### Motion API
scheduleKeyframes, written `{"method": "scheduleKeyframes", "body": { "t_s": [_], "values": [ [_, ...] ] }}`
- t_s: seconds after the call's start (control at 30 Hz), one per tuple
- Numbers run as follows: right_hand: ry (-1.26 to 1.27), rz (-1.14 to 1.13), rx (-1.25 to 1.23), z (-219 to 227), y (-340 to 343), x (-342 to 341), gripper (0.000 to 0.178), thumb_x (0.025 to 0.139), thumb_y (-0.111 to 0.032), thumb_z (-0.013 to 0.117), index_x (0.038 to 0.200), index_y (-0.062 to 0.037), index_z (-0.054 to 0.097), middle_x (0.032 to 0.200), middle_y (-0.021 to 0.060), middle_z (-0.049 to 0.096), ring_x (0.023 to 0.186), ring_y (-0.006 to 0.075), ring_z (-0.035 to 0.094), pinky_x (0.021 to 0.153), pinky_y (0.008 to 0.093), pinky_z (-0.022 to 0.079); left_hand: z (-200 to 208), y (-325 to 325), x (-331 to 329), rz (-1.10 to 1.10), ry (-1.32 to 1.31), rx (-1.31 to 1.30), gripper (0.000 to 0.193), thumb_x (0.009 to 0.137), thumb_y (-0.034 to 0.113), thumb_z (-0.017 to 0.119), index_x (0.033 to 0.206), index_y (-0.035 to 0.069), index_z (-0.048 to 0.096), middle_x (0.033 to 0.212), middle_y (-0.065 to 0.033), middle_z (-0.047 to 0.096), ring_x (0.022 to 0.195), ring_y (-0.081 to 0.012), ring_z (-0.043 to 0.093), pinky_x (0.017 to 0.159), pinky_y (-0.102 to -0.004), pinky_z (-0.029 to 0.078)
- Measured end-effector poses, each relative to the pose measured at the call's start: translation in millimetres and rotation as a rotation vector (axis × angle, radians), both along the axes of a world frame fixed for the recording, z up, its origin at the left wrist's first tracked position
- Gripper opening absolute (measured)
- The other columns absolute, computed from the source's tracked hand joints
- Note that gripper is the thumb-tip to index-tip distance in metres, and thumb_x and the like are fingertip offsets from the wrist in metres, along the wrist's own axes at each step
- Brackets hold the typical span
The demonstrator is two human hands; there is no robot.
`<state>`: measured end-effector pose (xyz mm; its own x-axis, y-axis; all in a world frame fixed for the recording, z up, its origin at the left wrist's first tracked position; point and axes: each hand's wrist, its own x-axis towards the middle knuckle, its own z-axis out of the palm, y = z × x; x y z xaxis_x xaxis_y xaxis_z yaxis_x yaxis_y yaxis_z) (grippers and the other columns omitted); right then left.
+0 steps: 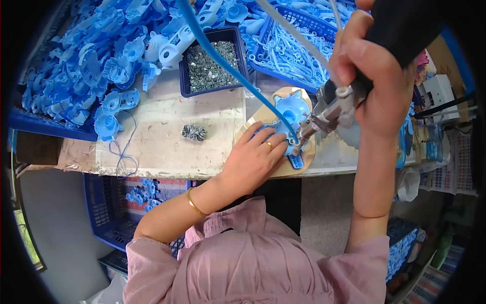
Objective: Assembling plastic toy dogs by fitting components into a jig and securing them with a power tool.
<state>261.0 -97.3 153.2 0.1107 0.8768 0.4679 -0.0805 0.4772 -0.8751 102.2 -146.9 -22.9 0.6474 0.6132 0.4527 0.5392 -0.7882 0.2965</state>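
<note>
In my right hand (pixel 377 76) is a black power screwdriver (pixel 397 33), its handle wrapped by the fingers. Its metal nose (pixel 319 121) slants down to a blue plastic toy shell (pixel 292 109). That shell lies in a beige shaped holder (pixel 309 164) near the table's front edge. Across the shell's left side rests my left hand (pixel 255 157), fingers stretched out and lying on it, partly covering it. The end of a thick blue tube (pixel 240 76) reaches down to the screwdriver's tip. What is exactly under the tip is hidden.
A dark blue tray of small screws (pixel 211 66) stands behind my left hand. Behind the holder is a basket of light blue plastic strips (pixel 293 50). Blue plastic parts (pixel 76 66) heap at the left. A small clump of screws (pixel 194 133) lies on the table (pixel 162 157).
</note>
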Motion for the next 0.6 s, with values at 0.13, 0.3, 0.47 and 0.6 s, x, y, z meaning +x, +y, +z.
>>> {"method": "scheduleKeyframes", "body": {
  "t_s": [0.13, 0.3, 0.47, 0.6],
  "values": [
    [-0.043, -0.09, -0.059, -2.5, -10.4, -8.3, 0.052, 0.077, -0.005, 0.065, 0.123, 0.0062, 0.045, 0.066, 0.0065, 0.059, 0.046, 0.0136, 0.056, 0.043, 0.0252, 0.045, 3.5, 0.3, 0.4, 0.023, 0.045, -0.019, 0.024, 0.086, 0.02, 0.068, 0.105, 0.006, 0.065, 0.114, -0.0079, 0.064, 0.113, -0.0257, 0.058, 0.108, -0.0446, 0.04],
    [-0.321, 0.15, 0.03, 10.3, 23.2, 63.4, 0.022, 0.096, -0.024, 0.063, 0.095, -0.0038, 0.07, 0.09, 0.0066, 0.07, 0.081, 0.0144, 0.069, 0.073, 0.0235, 0.054, 10.1, -2.8, 8.3, -0.018, 0.108, -0.029, 0.022, 0.086, 0.021, 0.067, 0.103, 0.007, 0.064, 0.113, -0.0075, 0.064, 0.112, -0.0254, 0.058, 0.108, -0.0454, 0.04],
    [-0.291, 0.239, 0.086, 85.2, 54.3, 57.4, 0.048, 0.092, -0.047, 0.072, 0.105, -0.002, 0.062, 0.08, 0.0054, 0.064, 0.067, 0.0097, 0.063, 0.059, 0.0221, 0.049, 43.1, -7.0, -4.6, -0.038, -0.057, -0.076, 0.019, 0.085, 0.015, 0.07, 0.101, 0.007, 0.064, 0.115, -0.0082, 0.066, 0.108, -0.027, 0.061, 0.102, -0.0462, 0.045],
    [-0.411, 0.131, 0.074, 61.9, 113.5, 128.9, 0.056, 0.096, -0.048, 0.066, 0.124, 0.0003, 0.059, 0.11, 0.0115, 0.068, 0.099, 0.021, 0.066, 0.087, 0.0317, 0.053, 97.4, -14.9, -59.1, -0.202, -0.22, -0.436, 0.018, 0.082, 0.013, 0.072, 0.096, 0.003, 0.068, 0.103, -0.0127, 0.07, 0.096, -0.0325, 0.066, 0.085, -0.0429, 0.052]
  ]
}}
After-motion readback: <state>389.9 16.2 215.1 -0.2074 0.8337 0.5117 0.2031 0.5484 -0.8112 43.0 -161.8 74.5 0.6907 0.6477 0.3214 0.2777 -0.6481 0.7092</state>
